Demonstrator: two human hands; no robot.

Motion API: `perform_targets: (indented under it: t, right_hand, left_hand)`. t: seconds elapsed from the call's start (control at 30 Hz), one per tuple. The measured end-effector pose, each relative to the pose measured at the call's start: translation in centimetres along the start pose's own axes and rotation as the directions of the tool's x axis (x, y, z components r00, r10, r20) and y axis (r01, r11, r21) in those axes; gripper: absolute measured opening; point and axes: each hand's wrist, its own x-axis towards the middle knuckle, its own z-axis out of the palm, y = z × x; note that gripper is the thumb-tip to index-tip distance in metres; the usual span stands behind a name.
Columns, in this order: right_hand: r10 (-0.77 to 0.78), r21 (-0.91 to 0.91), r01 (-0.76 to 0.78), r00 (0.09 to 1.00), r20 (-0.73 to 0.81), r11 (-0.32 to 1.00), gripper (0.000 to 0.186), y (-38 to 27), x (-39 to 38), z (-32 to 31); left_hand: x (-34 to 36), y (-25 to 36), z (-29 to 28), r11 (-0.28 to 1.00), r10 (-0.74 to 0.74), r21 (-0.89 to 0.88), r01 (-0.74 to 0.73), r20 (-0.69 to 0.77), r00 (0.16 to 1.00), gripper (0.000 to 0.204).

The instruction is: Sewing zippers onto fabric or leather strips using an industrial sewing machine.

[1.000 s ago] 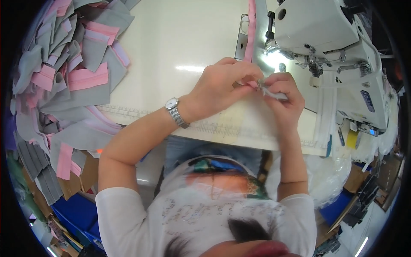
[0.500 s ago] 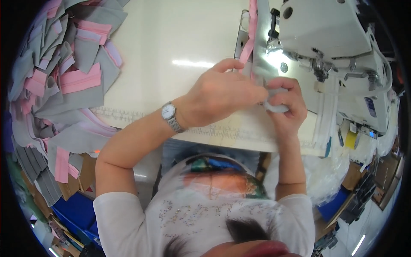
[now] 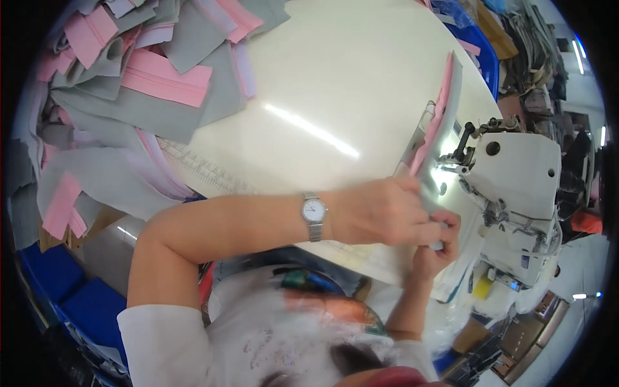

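Observation:
A long grey fabric strip with a pink band [image 3: 436, 132] lies on the table just left of the sewing machine's lit needle area and runs toward me. At its near end my left hand [image 3: 390, 211], with a watch [image 3: 314, 209] on its wrist, is closed on the cloth. The fingers are slightly smeared by motion. Right beside it, my right hand [image 3: 438, 244] is curled around a bunched grey part of the fabric, most of which the fingers hide. The two hands touch or nearly touch. The white sewing machine [image 3: 516, 171] stands to their right.
Grey and pink fabric pieces [image 3: 167, 77] are heaped on the table's left side. A printed ruler [image 3: 193, 164] follows the near edge of the white table [image 3: 309, 84]. Blue bins [image 3: 97, 303] stand at the lower left, and a blue crate [image 3: 487, 64] sits beyond the far right edge.
The view has shifted and turned, so the machine and strip appear lower and farther right. My hands have come closer together, the left one now over the near end of the strip.

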Motion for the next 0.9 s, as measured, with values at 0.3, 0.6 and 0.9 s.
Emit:
perform_targets:
  t: [0.3, 0.6, 0.9]
  right_hand:
    - [0.054, -0.125, -0.04, 0.992, 0.113, 0.991, 0.014, -1.1, 0.6, -1.7]
    - [0.03, -0.05, -0.029, 0.999, 0.024, 0.998, 0.041, -1.9, 0.5, -1.5]
    - [-0.241, -0.59, 0.326, 0.945, 0.221, 0.739, 0.034, -4.9, 1.7, -0.5]
  left_hand:
    - [0.1, -0.4, 0.4, 1.0, -0.003, -0.027, 0.003, -0.011, 1.0, 0.012]
    - [0.3, -1.1, 0.1, 0.996, -0.005, -0.087, 0.008, 0.031, 0.999, 0.015]
    - [0.0, -0.5, 0.3, 0.968, -0.171, -0.162, 0.192, 0.134, 0.976, 0.025]
